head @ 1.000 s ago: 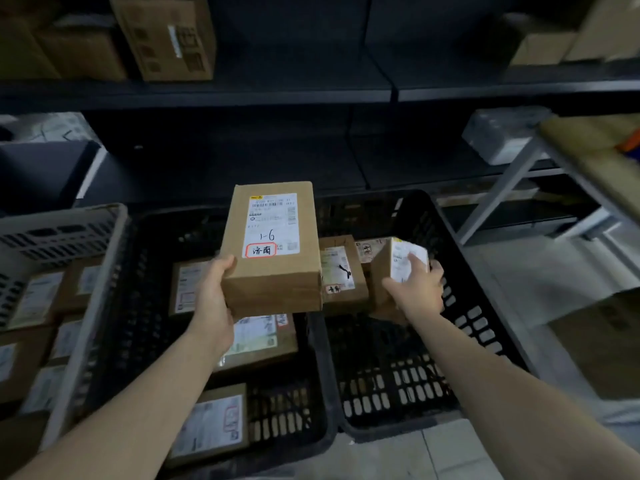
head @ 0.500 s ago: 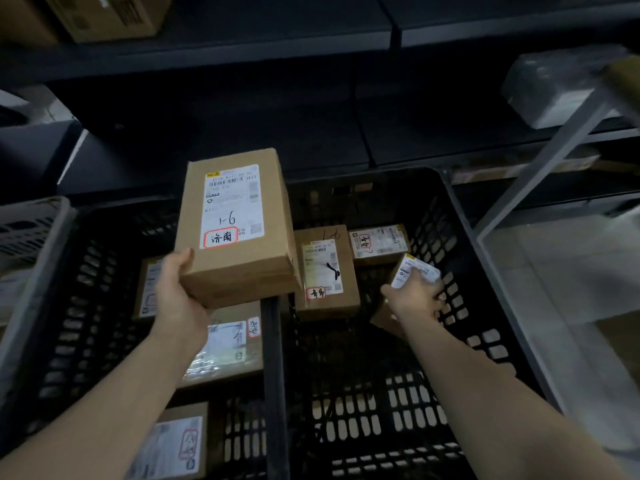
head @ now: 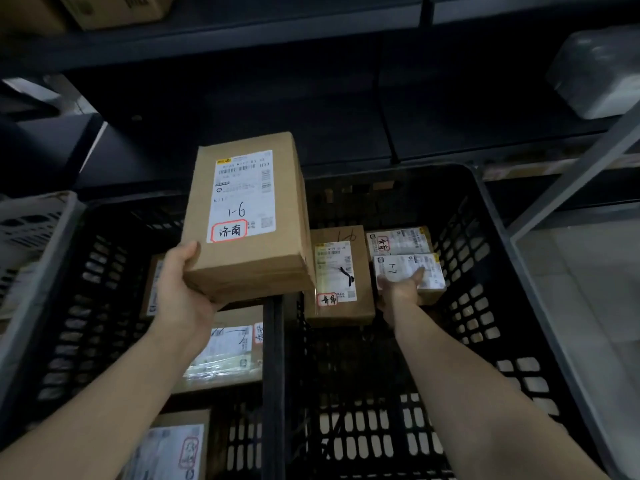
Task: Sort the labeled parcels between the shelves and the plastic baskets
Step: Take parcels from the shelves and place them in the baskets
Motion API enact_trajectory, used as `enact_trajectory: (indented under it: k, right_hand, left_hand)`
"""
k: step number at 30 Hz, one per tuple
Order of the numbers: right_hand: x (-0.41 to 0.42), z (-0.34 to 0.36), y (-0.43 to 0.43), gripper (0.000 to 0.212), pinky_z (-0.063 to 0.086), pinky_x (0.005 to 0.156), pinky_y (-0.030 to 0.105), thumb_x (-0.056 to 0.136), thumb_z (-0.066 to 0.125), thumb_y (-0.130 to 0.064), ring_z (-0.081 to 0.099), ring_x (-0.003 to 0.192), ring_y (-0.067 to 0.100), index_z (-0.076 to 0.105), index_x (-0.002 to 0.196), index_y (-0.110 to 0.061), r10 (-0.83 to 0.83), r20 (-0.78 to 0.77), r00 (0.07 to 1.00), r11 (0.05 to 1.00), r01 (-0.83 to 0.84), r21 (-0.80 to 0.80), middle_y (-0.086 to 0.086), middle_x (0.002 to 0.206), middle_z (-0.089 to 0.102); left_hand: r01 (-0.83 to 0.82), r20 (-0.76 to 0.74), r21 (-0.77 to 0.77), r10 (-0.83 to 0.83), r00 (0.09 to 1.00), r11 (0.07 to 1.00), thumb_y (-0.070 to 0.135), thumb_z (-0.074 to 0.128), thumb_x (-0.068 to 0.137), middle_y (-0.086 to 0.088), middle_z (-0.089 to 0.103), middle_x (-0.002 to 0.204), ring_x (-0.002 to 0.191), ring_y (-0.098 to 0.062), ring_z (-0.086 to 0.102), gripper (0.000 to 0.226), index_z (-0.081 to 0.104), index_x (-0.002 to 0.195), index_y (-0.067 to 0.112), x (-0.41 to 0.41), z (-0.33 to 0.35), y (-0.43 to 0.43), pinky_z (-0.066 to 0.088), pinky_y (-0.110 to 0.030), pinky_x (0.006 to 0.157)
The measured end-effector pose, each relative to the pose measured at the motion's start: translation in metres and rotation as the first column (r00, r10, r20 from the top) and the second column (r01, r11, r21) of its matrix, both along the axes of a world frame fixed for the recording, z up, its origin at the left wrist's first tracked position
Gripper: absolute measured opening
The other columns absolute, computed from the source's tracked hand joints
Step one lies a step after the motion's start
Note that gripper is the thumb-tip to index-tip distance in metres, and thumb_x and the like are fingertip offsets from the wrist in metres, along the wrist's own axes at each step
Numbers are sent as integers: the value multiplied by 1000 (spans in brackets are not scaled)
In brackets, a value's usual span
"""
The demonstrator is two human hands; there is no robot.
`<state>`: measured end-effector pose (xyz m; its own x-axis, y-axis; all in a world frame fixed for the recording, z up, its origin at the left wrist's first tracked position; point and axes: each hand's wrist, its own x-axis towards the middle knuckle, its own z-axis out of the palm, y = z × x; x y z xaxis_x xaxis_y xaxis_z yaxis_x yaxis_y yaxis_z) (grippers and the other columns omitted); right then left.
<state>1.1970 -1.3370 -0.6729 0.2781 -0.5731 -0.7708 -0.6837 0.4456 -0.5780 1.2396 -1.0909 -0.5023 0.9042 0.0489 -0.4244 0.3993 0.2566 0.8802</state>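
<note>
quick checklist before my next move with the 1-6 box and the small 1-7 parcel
1. Left hand grips the 1-6 box at its lower end: ok.
2. The label on the 1-6 box faces up and can be read: ok.
3. 1-7 parcel lies inside the right black basket: ok.
4. Right hand is clear of the 1-7 parcel: not ok, its fingers touch the label.
5. Bare floor in the right black basket for another box: ok, the near side is bare.
6. Which basket takes the 1-6 box: cannot tell.

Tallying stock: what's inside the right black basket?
Three labelled parcels at the far end: a tall box, a small parcel, and the 1-7 parcel under the right hand. The held 1-6 box hides the far-left corner.
</note>
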Motion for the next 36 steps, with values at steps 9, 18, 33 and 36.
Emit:
enact_trajectory:
  k: [9,18,33,36]
  right_hand:
    - [-2,16,-7,76,36,109,52,92,55,-11,38,132,42,13,153,-23,185,-75,980,972,-193,-131,24,152,27]
    - [3,90,14,40,36,102,46,98,48,-30,28,134,39,47,136,-18,538,-311,784,562,-608,-561,15,153,19]
    - [20,235,183,57,43,92,27,97,39,-55,57,113,17,55,136,-16,823,306,478,564,-624,-541,6,133,57]
    - [30,253,245,75,50,94,50,74,44,-84,59,113,23,54,131,-37,758,451,472,587,-795,-156,0,132,58]
  left_hand:
    - [12,-18,28,-11,1000,1000,36,44,91,9,70,87,90,-14,62,21,63,96,28,4,2,3,47,-43,87]
    - [36,-69,26,-34,997,999,43,57,78,0,72,105,98,-19,64,38,66,108,21,-7,34,26,51,-36,75]
    - [-29,8,72,29,1000,997,39,54,82,-1,67,96,88,-21,61,27,62,105,27,-43,96,160,48,-37,71]
    - [-52,11,70,51,999,996,35,53,86,-2,67,95,86,-21,61,18,63,99,27,-42,108,209,48,-35,69]
